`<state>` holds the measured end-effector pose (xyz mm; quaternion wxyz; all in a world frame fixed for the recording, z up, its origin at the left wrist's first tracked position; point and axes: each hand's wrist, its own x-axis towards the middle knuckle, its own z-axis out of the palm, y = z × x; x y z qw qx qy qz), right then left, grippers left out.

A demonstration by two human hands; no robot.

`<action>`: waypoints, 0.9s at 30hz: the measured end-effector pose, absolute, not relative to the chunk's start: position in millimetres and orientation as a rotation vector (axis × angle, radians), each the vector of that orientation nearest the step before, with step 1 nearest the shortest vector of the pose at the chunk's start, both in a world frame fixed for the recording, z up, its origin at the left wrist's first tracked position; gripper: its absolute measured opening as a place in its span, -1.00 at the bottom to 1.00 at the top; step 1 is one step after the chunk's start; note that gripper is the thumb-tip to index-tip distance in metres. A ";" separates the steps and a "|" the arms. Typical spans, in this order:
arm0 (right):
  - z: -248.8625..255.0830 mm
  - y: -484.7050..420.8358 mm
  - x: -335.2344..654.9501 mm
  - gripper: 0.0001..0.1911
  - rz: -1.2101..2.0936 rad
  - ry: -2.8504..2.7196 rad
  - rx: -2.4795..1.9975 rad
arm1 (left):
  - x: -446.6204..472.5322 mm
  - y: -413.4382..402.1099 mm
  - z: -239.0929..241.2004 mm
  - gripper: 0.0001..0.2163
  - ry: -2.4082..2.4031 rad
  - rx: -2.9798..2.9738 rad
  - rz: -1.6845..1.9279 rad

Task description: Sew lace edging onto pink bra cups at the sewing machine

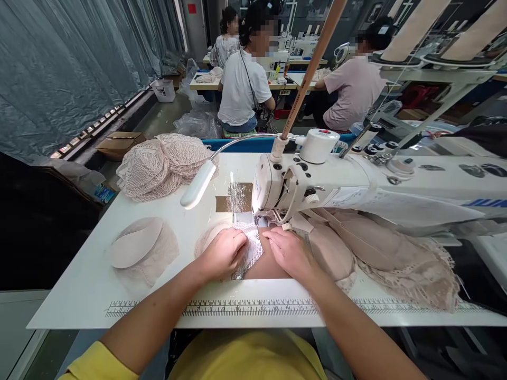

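White worktop (79,295) beneath a white sewing machine (348,179); beige lace-edged cups (376,243) lie by its right side, a heap of lace pieces (144,166) far left. Below the needle area, the left hand (227,252) curls over a pale lace strip (253,248); the right hand (289,249), fingers bent, is just beside it. Whether either grips, I cannot tell.

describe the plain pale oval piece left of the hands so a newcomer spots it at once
Start at the white table and find the lace heap near its far left corner. Nearer the viewer, left of the left hand, a lace piece lies with the oval piece on top. Its plain, smooth-looking surface sets it apart from the lace.
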<state>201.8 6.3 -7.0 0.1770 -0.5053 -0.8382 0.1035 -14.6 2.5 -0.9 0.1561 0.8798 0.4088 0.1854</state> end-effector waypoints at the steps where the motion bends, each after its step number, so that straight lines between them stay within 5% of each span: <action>1: -3.5 3.7 202.1 -0.66 0.316 -2.409 -1.397 | -16.0 2.9 -0.9 -0.85 1.158 2.507 0.529; 8: 7.8 -30.6 195.2 -0.67 0.247 -2.805 -1.350 | -22.8 4.0 -4.0 -0.84 0.958 2.615 0.569; 27: -20.5 -51.4 196.1 -0.56 0.025 -2.525 -1.301 | -17.3 -1.2 -7.9 -0.72 0.934 3.032 0.269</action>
